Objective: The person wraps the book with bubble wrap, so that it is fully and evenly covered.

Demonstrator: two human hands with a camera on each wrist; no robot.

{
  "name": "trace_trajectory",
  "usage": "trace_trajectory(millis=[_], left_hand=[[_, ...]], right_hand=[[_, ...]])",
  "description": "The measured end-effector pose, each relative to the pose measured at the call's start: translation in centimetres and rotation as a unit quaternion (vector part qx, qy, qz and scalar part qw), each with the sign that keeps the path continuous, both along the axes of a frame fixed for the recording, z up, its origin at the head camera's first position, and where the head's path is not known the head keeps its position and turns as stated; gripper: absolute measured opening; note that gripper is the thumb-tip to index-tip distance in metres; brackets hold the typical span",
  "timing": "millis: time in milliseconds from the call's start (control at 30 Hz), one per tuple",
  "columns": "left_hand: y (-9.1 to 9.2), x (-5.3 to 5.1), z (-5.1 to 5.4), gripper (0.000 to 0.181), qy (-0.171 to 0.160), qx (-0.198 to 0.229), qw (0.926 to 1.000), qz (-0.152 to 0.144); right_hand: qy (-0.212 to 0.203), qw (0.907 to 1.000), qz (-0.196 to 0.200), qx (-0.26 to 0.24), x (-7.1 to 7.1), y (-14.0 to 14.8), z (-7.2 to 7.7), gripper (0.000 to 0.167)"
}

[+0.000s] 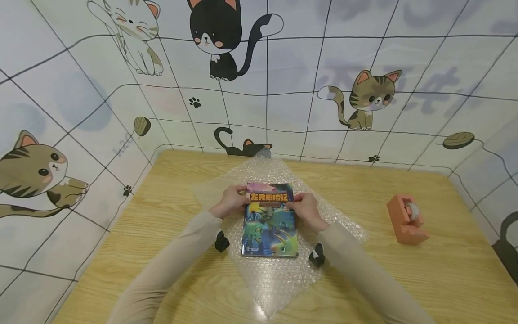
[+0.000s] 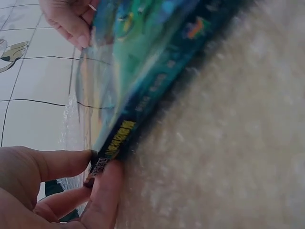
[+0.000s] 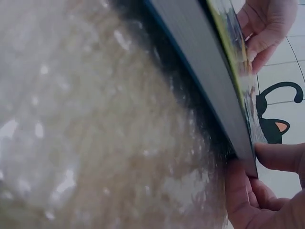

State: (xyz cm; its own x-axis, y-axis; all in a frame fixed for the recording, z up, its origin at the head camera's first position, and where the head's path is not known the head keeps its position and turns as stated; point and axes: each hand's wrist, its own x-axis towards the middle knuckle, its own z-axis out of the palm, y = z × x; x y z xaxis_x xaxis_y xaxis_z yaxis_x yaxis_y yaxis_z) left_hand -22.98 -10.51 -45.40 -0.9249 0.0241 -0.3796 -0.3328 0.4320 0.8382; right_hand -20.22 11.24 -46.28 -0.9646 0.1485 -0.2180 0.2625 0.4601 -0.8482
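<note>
A colourful book (image 1: 270, 225) with yellow title characters lies over a sheet of bubble wrap (image 1: 267, 283), which is turned like a diamond on the table. My left hand (image 1: 232, 200) pinches the book's upper left edge, thumb on the cover. On the opposite side my right hand (image 1: 306, 208) pinches the upper right edge. In the left wrist view the spine (image 2: 157, 86) runs down into the thumb and fingers. The right wrist view shows the white page block (image 3: 209, 71) gripped near its corner, with bubble wrap (image 3: 105, 119) beside it.
An orange tape dispenser (image 1: 406, 220) with a roll of tape stands at the right of the wooden table (image 1: 356, 279). A cat-patterned sheet (image 1: 291, 108) rises behind the table and along its sides. A dark object (image 1: 507, 243) shows at the far right edge.
</note>
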Motion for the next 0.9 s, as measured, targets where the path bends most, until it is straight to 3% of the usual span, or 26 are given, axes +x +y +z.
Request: trace_trajectory(millis=[133, 400, 600, 733, 900], left_hand=[[-0.1, 0.0, -0.2, 0.05, 0.005, -0.028, 0.9996, -0.003], [-0.3, 0.0, -0.8, 0.046, 0.05, -0.054, 0.9972, -0.014], [-0.1, 0.2, -1.2, 0.041, 0.088, -0.077, 0.993, -0.019], [-0.2, 0.6, -1.4, 0.039, 0.089, -0.06, 0.9941, -0.02], [-0.7, 1.5, -1.3, 0.038, 0.085, -0.006, 0.9961, -0.02]], right_hand=[[-0.008, 0.9999, 0.005, -0.009, 0.1, 0.0, 0.1, 0.018], [0.013, 0.9961, 0.05, 0.071, -0.1, 0.3, 0.1, 0.017], [0.017, 0.9965, 0.058, 0.058, -0.3, 0.9, 0.0, 0.021], [0.003, 0.9976, 0.06, 0.036, -0.4, 1.1, -0.2, 0.023], [-0.013, 0.9975, 0.068, 0.012, -0.5, 1.4, -0.2, 0.026]])
